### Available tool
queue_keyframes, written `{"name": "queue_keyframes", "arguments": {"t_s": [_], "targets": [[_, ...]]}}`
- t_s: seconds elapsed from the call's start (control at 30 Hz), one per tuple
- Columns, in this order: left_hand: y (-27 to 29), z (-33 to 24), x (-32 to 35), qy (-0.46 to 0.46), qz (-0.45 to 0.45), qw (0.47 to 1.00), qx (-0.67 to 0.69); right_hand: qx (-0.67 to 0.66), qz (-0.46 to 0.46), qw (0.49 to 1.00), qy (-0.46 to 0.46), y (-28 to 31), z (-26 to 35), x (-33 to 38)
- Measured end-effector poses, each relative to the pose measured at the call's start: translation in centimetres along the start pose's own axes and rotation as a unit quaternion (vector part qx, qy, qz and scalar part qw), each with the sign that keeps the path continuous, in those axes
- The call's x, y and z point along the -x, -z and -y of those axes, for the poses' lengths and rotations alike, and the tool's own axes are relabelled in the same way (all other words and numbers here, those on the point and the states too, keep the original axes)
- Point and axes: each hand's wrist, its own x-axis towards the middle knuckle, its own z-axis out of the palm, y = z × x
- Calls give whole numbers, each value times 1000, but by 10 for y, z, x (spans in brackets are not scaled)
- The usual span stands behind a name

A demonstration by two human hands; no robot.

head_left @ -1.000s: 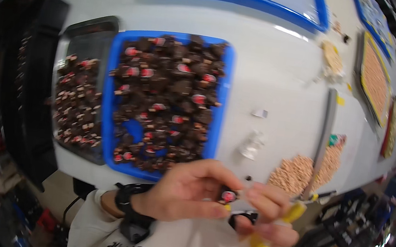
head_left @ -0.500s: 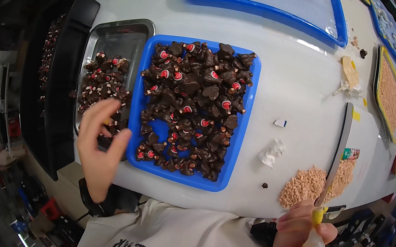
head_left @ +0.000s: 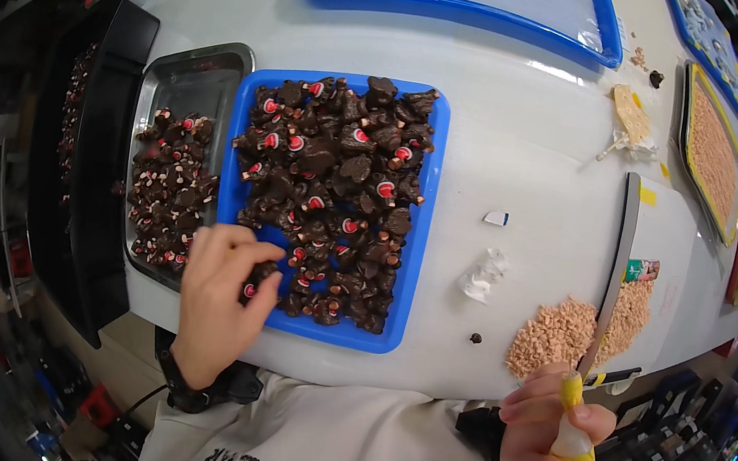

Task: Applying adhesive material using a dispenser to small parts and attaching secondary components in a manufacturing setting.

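The left hand (head_left: 215,299), low on the left of the frame, has its fingers pinched on a small dark chocolate piece with a red dot (head_left: 251,288) at the near left corner of the blue plastic tray (head_left: 417,237). The right hand (head_left: 549,422), low on the right, is wrapped tight around a small yellow-topped squeeze bottle (head_left: 572,444), well apart from the tray.

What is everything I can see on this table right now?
Blue tray: one, centre, heaped with dark chocolate pieces bearing red-and-white spots.
Metal tray: one, silver, left, more such pieces.
Empty blue tray: one, top.
Tan crumbs: one pile, right.
Long flat tool: one, grey, on the crumbs.
Crumpled wrap: one, clear.
Left hand: picking a piece from the blue tray.
Right hand: gripping a squeeze bottle, white and yellow.
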Motion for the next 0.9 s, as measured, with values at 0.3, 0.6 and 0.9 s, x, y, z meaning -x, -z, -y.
{"name": "queue_keyframes", "arguments": {"t_s": [0.3,0.6,0.9], "targets": [[-33,-61,-20,-40,393,689,608,94,214,970,70,-23,17,-21],[-46,-71,-20,169,301,597,724,-27,82,992,-91,-32,-23,-14],[-47,-73,-23,-170,382,784,459,-86,-18,996,14,-30,-25,-11]]}}
